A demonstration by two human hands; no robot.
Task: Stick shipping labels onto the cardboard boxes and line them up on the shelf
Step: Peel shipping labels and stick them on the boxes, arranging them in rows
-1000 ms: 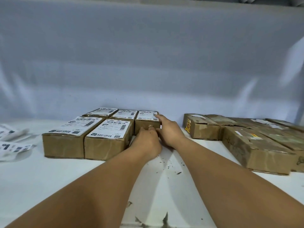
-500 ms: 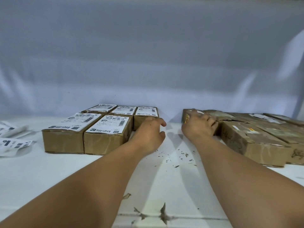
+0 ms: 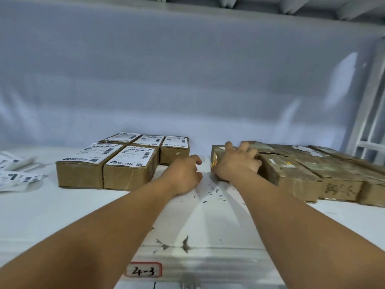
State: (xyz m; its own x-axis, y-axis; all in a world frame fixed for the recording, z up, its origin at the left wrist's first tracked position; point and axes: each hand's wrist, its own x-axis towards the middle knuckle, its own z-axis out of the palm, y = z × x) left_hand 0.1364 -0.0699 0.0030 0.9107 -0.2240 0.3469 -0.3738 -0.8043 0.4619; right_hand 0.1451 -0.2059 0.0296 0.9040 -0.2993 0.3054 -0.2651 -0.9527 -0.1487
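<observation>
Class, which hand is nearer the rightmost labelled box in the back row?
Left. The left hand is just in front of the rightmost labelled box; the right hand grips an unlabelled box across the gap.

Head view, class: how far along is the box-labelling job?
Done: five labelled brown cardboard boxes sit lined up left. In hand: the right hand grips one unlabelled brown cardboard box. Left: the other unlabelled brown boxes beside it, with loose white label sheets far left.

Open white shelf surface (image 3: 41, 209) in front of the labelled brown cardboard box block (image 3: 108, 170). Right of block: narrow gap, left hand (image 3: 183, 176) and right hand (image 3: 235, 163) in it, then worn unlabelled cardboard boxes (image 3: 302, 176). Left of block: loose white label sheets (image 3: 16, 178).
</observation>
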